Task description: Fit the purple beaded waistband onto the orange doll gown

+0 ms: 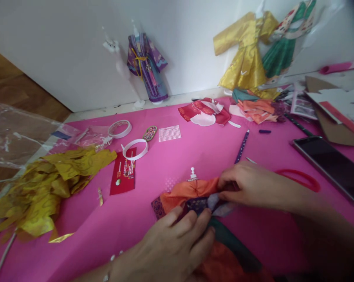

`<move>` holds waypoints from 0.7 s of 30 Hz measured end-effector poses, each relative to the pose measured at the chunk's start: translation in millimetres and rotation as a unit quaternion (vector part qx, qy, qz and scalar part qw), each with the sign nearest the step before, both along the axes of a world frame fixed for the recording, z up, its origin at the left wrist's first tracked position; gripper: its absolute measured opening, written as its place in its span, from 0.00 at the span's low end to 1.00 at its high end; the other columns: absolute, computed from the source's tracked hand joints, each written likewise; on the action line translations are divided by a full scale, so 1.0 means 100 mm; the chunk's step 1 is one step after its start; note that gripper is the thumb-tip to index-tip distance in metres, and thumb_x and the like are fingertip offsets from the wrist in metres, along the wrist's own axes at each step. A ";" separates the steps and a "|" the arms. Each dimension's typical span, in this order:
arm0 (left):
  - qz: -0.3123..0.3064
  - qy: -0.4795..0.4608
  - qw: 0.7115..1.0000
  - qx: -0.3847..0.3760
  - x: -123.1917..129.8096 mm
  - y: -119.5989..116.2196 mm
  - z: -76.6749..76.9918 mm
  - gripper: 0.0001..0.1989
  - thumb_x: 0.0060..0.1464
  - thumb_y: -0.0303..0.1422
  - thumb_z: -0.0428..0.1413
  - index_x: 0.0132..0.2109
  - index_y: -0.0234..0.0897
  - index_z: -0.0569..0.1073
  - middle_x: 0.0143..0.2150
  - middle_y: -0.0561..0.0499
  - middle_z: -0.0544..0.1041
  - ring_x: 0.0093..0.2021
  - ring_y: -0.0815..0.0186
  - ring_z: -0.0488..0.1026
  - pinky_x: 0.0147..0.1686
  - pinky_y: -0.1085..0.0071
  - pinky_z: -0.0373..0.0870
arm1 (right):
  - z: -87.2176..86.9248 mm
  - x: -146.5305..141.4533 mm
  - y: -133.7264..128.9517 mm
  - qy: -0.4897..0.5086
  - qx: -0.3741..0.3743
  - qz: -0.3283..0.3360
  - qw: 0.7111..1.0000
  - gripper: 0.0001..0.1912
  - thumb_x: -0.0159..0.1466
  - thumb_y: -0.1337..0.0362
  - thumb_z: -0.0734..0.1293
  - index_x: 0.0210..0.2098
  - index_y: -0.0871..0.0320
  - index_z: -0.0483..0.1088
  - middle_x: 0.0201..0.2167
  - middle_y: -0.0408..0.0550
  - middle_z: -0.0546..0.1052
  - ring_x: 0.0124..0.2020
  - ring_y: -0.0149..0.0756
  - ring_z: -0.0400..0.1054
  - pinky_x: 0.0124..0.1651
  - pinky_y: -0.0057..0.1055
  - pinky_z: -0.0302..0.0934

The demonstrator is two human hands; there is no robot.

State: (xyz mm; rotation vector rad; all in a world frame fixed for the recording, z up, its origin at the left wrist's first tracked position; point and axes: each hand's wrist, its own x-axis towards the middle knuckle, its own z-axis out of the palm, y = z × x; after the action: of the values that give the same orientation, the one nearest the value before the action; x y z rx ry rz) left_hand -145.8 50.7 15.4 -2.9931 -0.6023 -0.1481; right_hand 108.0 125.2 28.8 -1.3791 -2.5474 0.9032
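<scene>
A small doll dress (177, 194) lies on the pink table sheet before me. Its top is orange, with a dark patterned band at the waist and orange and teal cloth below. A white mannequin neck (192, 173) sticks out of the collar. Curled over the waist band, the fingers of my left hand (179, 241) press and hold the cloth. My right hand (244, 182) pinches fabric at the dress's right side, near a pale greyish piece of cloth (222, 205). The fingertips of both hands are partly hidden in the folds.
Yellow fabric scraps (44, 188) lie left, near tape rolls (136, 149) and a red card (122, 172). Scissors with red handles (309, 178), a pencil (242, 147) and a phone (332, 164) lie right. Dressed mannequins, including one in purple (147, 68), stand along the wall.
</scene>
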 end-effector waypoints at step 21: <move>-0.006 -0.007 1.000 -0.003 -0.03 0.00 0.00 0.27 0.64 0.52 0.45 0.57 0.38 0.71 0.63 0.45 0.70 0.50 0.60 0.67 0.53 0.64 0.57 | 0.03 -0.05 -0.08 0.128 -0.063 0.046 0.989 0.19 0.59 0.78 0.60 0.39 0.54 0.77 0.37 0.42 0.82 0.37 0.33 0.74 0.41 0.28 0.63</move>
State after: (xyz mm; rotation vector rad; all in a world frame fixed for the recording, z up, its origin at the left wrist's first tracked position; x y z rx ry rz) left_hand -148.4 50.6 15.2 -3.0039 -0.5879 -0.1670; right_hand 103.4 117.4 32.2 -1.0976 -2.4109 1.1913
